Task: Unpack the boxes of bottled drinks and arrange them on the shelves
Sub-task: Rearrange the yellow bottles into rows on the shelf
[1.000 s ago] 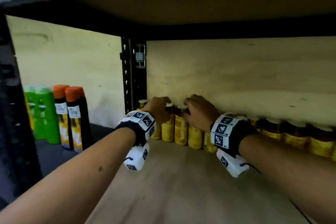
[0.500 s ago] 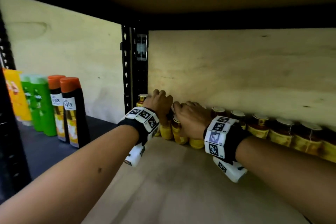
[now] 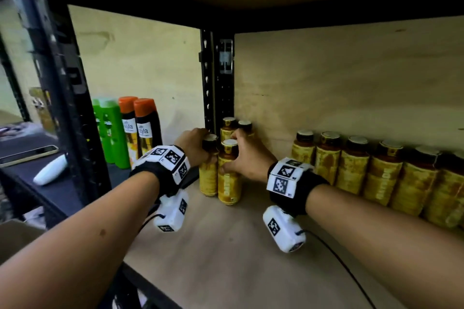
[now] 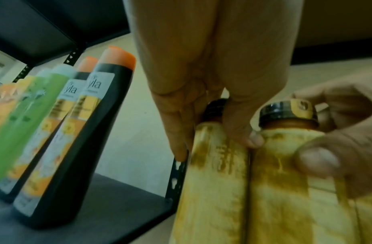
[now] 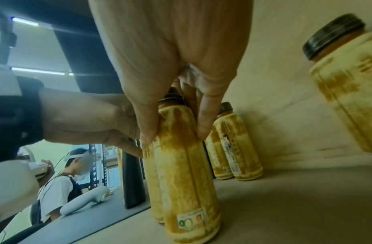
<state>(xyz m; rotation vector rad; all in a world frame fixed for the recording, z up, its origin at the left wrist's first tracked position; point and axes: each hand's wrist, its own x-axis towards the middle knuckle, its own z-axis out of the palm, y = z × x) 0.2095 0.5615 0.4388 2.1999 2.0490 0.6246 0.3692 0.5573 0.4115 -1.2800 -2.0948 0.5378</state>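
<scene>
**Two bottles drawn forward out of the back row**

Both hands have come forward from the back wall since the earlier views, each bringing one bottle with it. Left hand (image 3: pixel 194 144) curls round the neck of a yellow-sleeved, dark-capped drink bottle (image 3: pixel 208 170); right hand (image 3: pixel 247 158) pinches the shoulder of a matching bottle (image 3: pixel 229 178) between thumb and fingers. The two bottles stand upright and touching on the pale wooden shelf board (image 3: pixel 238 253). Behind the grips, two more bottles (image 3: pixel 236 125) remain at the wall; to the right of the right hand, beyond a gap, runs a row of bottles (image 3: pixel 376 170). Judged: a second, front rank is being started, with the unpacking unfinished.
</scene>
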